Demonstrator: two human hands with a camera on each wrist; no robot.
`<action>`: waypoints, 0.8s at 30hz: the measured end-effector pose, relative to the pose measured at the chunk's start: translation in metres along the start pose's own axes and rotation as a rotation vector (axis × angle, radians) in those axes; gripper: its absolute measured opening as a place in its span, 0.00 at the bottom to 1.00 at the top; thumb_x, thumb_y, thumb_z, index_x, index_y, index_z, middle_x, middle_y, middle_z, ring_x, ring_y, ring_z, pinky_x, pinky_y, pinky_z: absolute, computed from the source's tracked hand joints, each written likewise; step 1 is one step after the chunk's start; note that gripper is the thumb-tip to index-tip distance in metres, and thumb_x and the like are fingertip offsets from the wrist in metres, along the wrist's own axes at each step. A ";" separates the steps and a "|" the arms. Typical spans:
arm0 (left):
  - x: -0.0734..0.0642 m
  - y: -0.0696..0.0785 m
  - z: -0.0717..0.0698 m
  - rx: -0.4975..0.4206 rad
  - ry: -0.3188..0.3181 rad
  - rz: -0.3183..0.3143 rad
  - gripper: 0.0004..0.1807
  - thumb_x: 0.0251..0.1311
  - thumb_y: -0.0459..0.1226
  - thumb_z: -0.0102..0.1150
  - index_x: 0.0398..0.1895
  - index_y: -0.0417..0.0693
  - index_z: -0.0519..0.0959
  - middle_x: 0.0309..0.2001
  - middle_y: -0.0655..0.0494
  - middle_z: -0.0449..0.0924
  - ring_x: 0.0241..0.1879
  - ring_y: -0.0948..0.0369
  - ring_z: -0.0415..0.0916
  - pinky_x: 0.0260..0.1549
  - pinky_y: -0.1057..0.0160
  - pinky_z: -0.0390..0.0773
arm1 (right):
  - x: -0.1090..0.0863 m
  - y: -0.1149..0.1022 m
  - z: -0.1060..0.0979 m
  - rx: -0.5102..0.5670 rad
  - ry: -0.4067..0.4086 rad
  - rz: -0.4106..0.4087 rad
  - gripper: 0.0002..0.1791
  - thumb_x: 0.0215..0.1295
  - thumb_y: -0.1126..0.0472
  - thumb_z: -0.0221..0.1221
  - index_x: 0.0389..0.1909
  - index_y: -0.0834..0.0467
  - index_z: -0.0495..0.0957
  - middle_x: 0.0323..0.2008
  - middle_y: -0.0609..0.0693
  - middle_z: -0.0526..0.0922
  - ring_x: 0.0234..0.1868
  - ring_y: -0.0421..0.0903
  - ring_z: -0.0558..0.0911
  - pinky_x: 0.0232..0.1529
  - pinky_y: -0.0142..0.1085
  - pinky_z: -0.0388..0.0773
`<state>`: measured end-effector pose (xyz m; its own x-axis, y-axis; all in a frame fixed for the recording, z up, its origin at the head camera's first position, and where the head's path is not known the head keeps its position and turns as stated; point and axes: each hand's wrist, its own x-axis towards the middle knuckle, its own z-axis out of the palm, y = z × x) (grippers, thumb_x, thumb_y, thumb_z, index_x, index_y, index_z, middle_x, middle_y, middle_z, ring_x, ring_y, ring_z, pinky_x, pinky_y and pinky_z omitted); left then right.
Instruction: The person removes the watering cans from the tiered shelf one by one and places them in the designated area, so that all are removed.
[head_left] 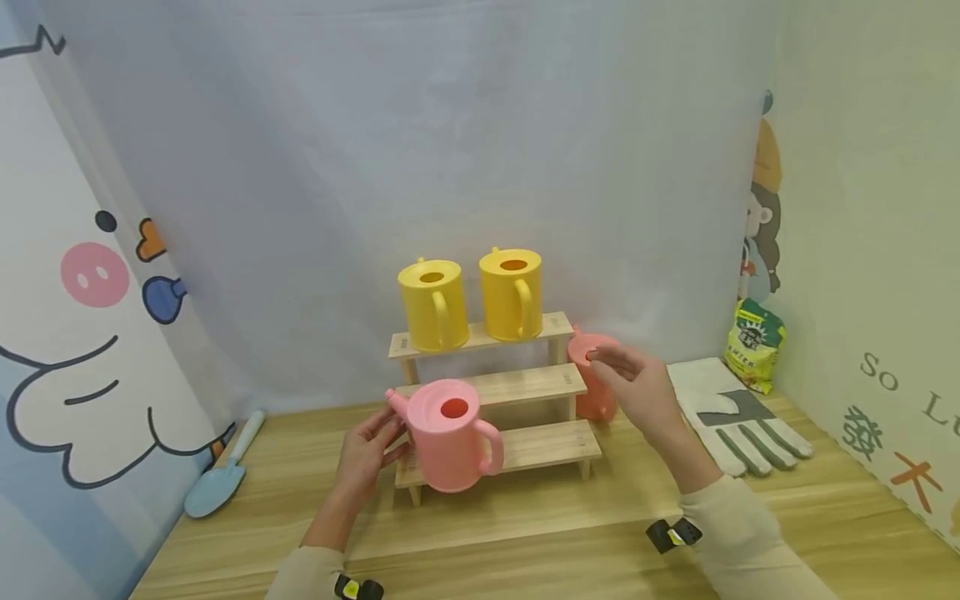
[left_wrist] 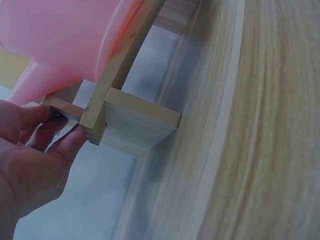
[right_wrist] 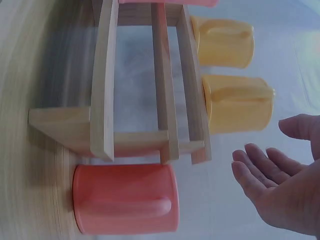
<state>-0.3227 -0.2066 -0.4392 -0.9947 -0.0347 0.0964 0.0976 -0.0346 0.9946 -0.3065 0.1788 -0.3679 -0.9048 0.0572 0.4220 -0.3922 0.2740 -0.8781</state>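
A pink watering can (head_left: 450, 437) (left_wrist: 65, 35) stands on the left end of the lowest step of a wooden three-step shelf (head_left: 525, 446) (left_wrist: 135, 125) (right_wrist: 102, 100). My left hand (head_left: 375, 446) (left_wrist: 35, 150) lies beside its spout with relaxed fingers at the shelf's left leg, holding nothing. A salmon watering can (head_left: 596, 400) (right_wrist: 125, 200) stands on the table by the shelf's right end. Just above and in front of it hovers my right hand (head_left: 630, 379) (right_wrist: 280, 180), fingers spread and apart from the can. Two yellow watering cans (head_left: 433, 304) (head_left: 512, 293) (right_wrist: 235, 102) stand on the top step.
On the wooden table (head_left: 525, 533), a blue trowel (head_left: 217, 479) lies at the left. A pair of white and grey gloves (head_left: 738, 417) lies at the right, with a green bag (head_left: 753, 333) behind them. Fabric backdrops close in the back and both sides.
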 end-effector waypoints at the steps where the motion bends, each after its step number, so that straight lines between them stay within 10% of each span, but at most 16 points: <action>1: -0.001 0.001 0.000 0.001 -0.004 0.002 0.22 0.77 0.29 0.45 0.71 0.33 0.66 0.67 0.35 0.68 0.64 0.45 0.70 0.52 0.56 0.82 | -0.001 -0.002 0.005 0.016 -0.020 -0.013 0.21 0.70 0.59 0.63 0.58 0.67 0.78 0.54 0.62 0.82 0.57 0.55 0.80 0.51 0.21 0.77; 16: -0.001 0.003 0.000 -0.003 -0.009 0.003 0.23 0.77 0.30 0.45 0.72 0.34 0.66 0.67 0.35 0.68 0.64 0.45 0.71 0.54 0.54 0.81 | -0.029 -0.016 0.083 0.096 -0.327 -0.120 0.24 0.63 0.61 0.69 0.56 0.70 0.79 0.48 0.62 0.85 0.47 0.53 0.86 0.50 0.37 0.85; 24: -0.001 0.001 0.000 -0.005 -0.008 -0.001 0.22 0.77 0.29 0.44 0.71 0.34 0.66 0.67 0.35 0.69 0.64 0.46 0.71 0.53 0.56 0.82 | -0.041 -0.019 0.101 0.104 -0.333 -0.136 0.22 0.61 0.59 0.71 0.53 0.67 0.81 0.41 0.54 0.87 0.41 0.49 0.87 0.46 0.38 0.86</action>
<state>-0.3213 -0.2064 -0.4381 -0.9950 -0.0267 0.0961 0.0971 -0.0400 0.9945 -0.2788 0.0742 -0.3917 -0.8409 -0.2929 0.4551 -0.5120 0.1575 -0.8444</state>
